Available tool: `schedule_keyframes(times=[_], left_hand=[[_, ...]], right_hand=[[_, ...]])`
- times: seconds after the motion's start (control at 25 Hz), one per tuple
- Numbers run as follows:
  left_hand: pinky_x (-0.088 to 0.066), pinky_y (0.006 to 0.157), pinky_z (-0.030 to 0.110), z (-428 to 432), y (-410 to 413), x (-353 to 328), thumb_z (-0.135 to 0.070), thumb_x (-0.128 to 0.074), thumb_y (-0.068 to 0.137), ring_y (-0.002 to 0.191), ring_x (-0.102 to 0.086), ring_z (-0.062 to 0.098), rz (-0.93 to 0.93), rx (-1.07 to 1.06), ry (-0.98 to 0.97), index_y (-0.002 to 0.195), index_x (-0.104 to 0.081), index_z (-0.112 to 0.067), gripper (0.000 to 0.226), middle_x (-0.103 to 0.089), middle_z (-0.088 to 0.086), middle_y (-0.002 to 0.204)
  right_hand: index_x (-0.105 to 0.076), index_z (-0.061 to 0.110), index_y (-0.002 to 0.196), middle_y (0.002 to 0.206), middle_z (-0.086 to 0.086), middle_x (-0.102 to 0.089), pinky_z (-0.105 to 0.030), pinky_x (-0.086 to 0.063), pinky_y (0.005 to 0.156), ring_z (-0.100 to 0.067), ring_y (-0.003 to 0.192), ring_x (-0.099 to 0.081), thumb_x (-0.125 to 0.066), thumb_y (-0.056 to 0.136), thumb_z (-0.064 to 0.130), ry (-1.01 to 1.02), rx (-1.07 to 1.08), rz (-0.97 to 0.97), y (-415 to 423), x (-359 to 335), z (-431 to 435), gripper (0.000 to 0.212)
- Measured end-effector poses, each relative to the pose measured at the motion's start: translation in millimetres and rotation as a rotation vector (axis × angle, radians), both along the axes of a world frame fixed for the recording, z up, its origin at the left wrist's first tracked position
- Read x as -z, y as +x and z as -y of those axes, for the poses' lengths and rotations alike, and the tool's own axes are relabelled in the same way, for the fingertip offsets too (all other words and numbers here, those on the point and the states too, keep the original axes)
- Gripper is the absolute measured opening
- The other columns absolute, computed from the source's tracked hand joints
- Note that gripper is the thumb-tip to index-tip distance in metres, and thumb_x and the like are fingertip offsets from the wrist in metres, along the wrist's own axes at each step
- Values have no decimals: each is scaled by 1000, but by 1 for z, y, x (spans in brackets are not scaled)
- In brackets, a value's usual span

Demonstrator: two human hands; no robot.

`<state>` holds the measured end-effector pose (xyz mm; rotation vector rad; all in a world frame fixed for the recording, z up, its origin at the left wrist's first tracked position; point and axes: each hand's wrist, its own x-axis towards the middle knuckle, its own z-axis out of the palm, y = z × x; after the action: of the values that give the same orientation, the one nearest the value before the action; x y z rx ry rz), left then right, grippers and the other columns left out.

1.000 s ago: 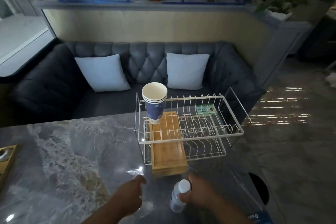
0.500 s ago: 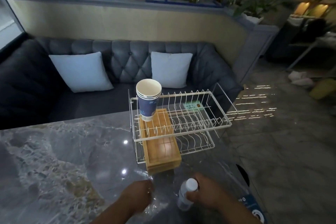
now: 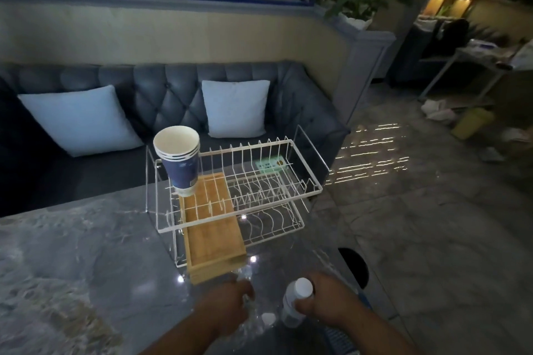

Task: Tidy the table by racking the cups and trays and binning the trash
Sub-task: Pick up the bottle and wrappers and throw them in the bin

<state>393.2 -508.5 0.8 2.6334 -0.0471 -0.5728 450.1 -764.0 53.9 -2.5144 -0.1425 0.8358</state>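
As the view swings right, change: the rack (image 3: 259, 190), cups (image 3: 180, 158) and tray (image 3: 212, 228) keep their places on the table (image 3: 86, 253), and more floor shows at right.
Left hand (image 3: 227, 308): still curled over clear film (image 3: 253, 318), which is now bunched under the fingers rather than lying ahead of them.
Right hand (image 3: 326, 301): keeps its grasp round the bottle (image 3: 295, 301), which is tilted with its white cap up, at the near table edge.
Cups: a nested stack, upright at the rack's far left corner.
Tray: wooden, on the lower tier, with its near end jutting out.
Hard to tell: whether the film is lifted or touches the table. The bottle's lower end is blurred. A dark round opening (image 3: 353, 266) near the right hand cannot be identified.
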Motion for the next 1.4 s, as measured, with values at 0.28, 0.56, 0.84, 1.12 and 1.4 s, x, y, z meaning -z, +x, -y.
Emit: schedule_keyframes(times=[0.28,0.56,0.84,1.12,1.4], left_hand=[[-49,81,23,86,49,0,-26,-59,86,102,-69,16,-68,-110,-11,119,-61,-31,34,-72,-4,105],[-51,83,27,166,88,-15,-25,-59,86,101,-71,18,-81,-256,28,117,-62,-34,32,-74,1,114],[-48,78,22,198,110,-21,-31,-64,88,101,-70,15,-67,-295,2,116,-62,-35,29,-74,-1,115],[-54,86,26,196,121,-12,-30,-64,90,104,-69,18,-33,-223,-73,119,-62,-32,30,-73,0,118],[-48,80,22,195,130,-7,-32,-65,90,104,-67,15,-17,-161,-133,121,-61,-31,31,-71,-2,119]], right_hand=[[-61,31,123,121,7,-66,-26,-49,90,-13,108,-63,-73,62,55,35,-52,-35,54,14,79,67],[-58,26,118,118,3,-68,-32,-52,91,-17,107,-64,-70,62,58,63,-141,-41,107,13,155,66],[-53,37,94,102,9,-66,-34,-54,84,-11,93,-64,-66,57,60,89,-108,-44,122,20,193,45],[-57,31,106,110,8,-67,-20,-46,75,-8,97,-63,-74,72,48,84,-44,-33,112,14,195,42],[-53,29,120,118,4,-59,-33,-52,89,-13,102,-59,-73,75,45,22,48,11,112,21,196,52]])
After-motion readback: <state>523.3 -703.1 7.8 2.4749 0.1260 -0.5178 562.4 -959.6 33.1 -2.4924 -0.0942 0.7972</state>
